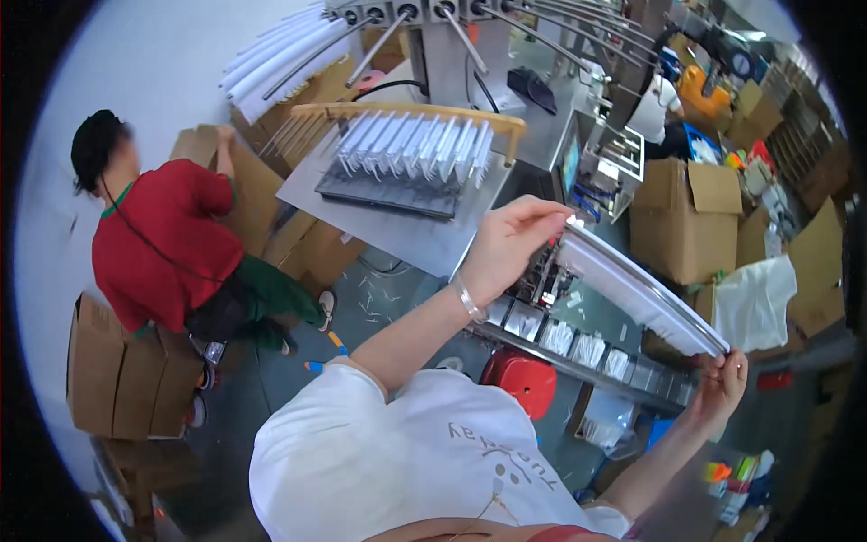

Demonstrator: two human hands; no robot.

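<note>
A thin metal rod (655, 282) slants down to the right across my front, with a stack of white, film-like sheets (619, 287) hanging along it. Its upper left end is pinched between the thumb and fingers of my left hand (513, 246). Lower down, the fingers of my right hand (720, 387) close round the other end of the rod and sheets. Under the held stack runs a metal machine bed (623, 384) with several compartments of white pieces. I cannot make out what printing the sheets carry.
On a metal table (361, 228), a wooden-barred rack (406, 108) carries several white bundles. Above it, metal rods radiate from a machine head (452, 16). A person in a red shirt (167, 217) stands left beside cardboard boxes (135, 370). A red stool (522, 384) and a large carton (682, 221) are nearby.
</note>
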